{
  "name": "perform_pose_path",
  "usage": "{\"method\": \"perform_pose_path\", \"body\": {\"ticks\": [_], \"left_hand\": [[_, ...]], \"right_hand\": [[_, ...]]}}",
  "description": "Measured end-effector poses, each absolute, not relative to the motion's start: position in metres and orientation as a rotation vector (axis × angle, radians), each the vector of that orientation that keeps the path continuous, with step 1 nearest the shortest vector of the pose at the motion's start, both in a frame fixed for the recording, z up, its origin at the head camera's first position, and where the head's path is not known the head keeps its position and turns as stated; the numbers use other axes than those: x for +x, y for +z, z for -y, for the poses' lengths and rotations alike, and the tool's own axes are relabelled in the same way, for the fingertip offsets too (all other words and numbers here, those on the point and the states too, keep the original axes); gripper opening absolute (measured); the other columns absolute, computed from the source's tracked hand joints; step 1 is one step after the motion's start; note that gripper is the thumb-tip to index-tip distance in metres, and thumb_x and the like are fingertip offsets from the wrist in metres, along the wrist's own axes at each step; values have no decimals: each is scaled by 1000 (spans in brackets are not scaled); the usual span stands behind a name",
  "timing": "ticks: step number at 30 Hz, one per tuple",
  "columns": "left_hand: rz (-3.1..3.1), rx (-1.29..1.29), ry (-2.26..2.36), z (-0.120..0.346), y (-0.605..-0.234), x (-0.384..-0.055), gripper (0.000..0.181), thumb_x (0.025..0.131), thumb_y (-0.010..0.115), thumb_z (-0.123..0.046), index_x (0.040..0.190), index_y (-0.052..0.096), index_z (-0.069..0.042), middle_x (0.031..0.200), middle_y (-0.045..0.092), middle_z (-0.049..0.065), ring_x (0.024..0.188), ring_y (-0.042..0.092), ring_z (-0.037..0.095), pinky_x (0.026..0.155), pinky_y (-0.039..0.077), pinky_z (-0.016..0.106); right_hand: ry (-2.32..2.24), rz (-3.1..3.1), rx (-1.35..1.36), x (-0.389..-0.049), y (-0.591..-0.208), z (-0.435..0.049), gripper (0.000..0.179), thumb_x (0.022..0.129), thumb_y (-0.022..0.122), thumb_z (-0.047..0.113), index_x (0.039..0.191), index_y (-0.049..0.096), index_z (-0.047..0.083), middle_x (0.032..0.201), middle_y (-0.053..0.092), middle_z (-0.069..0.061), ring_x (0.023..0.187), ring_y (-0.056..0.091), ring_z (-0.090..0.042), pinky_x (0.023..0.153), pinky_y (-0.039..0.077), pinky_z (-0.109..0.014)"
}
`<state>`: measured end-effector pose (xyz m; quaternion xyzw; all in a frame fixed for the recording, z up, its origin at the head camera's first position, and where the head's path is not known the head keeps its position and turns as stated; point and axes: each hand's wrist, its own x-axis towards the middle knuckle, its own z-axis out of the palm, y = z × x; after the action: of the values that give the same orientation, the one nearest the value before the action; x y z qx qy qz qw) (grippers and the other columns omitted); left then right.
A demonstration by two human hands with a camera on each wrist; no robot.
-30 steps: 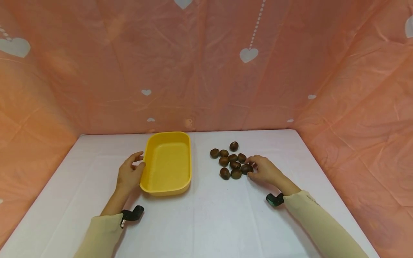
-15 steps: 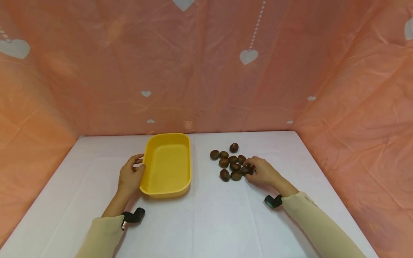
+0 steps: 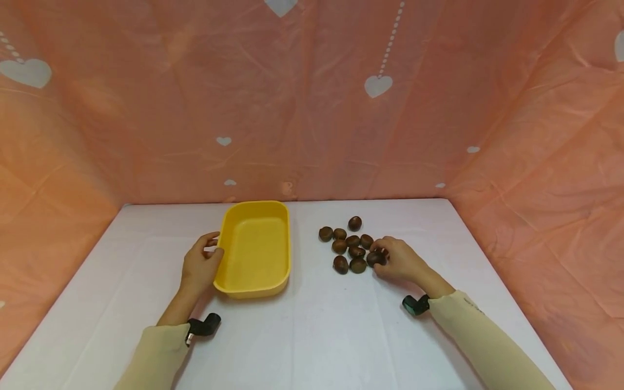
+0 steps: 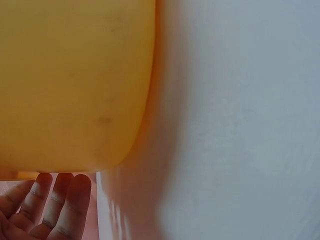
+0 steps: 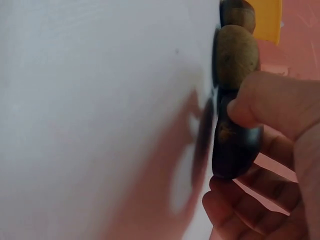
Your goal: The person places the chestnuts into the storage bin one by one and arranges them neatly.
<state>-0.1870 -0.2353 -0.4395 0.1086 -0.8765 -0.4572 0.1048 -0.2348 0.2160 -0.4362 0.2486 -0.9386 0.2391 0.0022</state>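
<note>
A yellow plastic tray (image 3: 255, 244) stands on the white tabletop, left of the middle. My left hand (image 3: 197, 271) is at its left side, thumb at the rim; in the left wrist view the fingertips (image 4: 80, 187) touch the tray's outer wall (image 4: 70, 90). My right hand (image 3: 401, 262) pinches a dark brown chestnut (image 3: 375, 259) between thumb and fingers, at the right end of a loose group. In the right wrist view this chestnut (image 5: 239, 150) is close over the table, beside a duller chestnut (image 5: 237, 57). Several other chestnuts (image 3: 356, 252) lie close together there.
One chestnut (image 3: 355, 223) lies a little behind the group. The white tabletop (image 3: 312, 336) stretches in front of both hands. A pink cloth (image 3: 302, 108) with white hearts hangs behind and along both sides. Each wrist carries a small black camera (image 3: 207, 324).
The pinched chestnut has shifted very slightly right, with the right fingers around it. Tray, left hand and the other chestnuts stay put; the head view has moved a little.
</note>
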Motion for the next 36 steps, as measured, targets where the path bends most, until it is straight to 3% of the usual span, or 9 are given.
{"method": "perform_pose_path", "body": {"ticks": [23,31,36], "left_hand": [[2609,327,-1329,236,-441,-187,46,93,50,-19,138,50,-10,127,59,18,98,61,29,70,46,18],[2614,323,-1332,234,-441,-187,47,92,50,-19,138,49,-9,126,58,19,97,60,29,69,46,19],[2625,338,-1333,235,-440,-187,47,93,50,-19,139,49,-10,127,58,19,98,60,29,72,47,22]], "right_hand": [[779,2749,978,-235,-400,-191,32,68,71,9,100,67,11,87,64,1,80,59,-14,69,50,-30],[839,2711,1052,-236,-390,-166,33,69,72,9,101,66,9,87,61,1,75,56,-21,65,45,-27],[871,2687,1092,-237,-386,-148,33,70,71,10,103,68,13,94,63,3,80,56,-13,70,51,-30]]}}
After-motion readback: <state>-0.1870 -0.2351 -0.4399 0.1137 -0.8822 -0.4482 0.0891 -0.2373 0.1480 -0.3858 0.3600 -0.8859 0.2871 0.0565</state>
